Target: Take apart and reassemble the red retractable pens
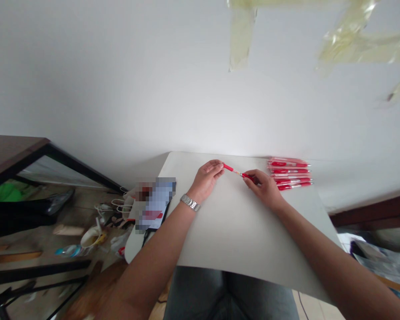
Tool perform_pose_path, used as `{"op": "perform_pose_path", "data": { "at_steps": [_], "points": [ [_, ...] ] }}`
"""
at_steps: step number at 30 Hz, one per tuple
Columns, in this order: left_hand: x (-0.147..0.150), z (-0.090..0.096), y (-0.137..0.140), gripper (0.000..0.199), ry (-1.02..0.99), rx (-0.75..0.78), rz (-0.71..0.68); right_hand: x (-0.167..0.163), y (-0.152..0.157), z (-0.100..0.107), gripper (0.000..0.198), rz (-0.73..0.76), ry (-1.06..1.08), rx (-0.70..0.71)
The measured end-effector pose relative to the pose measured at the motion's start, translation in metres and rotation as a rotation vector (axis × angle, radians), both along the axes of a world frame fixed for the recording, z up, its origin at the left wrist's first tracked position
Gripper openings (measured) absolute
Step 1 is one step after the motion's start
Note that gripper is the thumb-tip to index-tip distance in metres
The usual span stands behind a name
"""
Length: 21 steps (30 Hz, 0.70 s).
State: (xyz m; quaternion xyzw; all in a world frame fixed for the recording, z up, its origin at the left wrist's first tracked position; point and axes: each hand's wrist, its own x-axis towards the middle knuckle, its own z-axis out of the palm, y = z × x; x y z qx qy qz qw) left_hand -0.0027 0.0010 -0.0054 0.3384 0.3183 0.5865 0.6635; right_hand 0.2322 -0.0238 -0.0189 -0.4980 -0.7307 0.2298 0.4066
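Over the white table (226,235), my left hand (207,178) pinches the red front part of a pen (228,167). My right hand (262,186) holds the red rear part (248,176) of that same pen. Between the two parts, a thin stretch of the pen's inside shows, so they are apart or only partly joined; I cannot tell which. Just beyond my right hand lies a row of several red pens (291,171) with clear and silvery parts.
A phone (158,204) with a blurred screen lies at the table's left edge. A white wall (186,89) rises behind the table. On the floor to the left are a cup (90,238), a bottle (70,251) and cables (120,202). Someone's shoe (60,202) shows at far left.
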Motion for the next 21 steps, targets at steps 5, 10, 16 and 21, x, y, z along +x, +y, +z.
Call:
{"op": "perform_pose_path", "data": {
  "at_steps": [5,10,16,21],
  "points": [
    [-0.0002,-0.0006,0.0009,0.029,0.005,0.006,0.002,0.0002,-0.0003,0.0031,0.027,0.042,-0.024,0.053],
    [-0.0007,-0.0009,0.0013,0.028,0.013,0.023,0.008,0.0001,-0.0002,0.0041,0.027,0.048,-0.038,0.063],
    [-0.0009,-0.0013,0.0012,0.028,0.030,0.040,0.007,0.0002,0.0000,0.0045,0.031,0.044,-0.048,0.068],
    [-0.0021,0.0011,0.0009,0.030,0.047,0.050,0.005,0.0008,0.0003,0.0038,0.036,0.036,-0.039,0.058]
  ]
}}
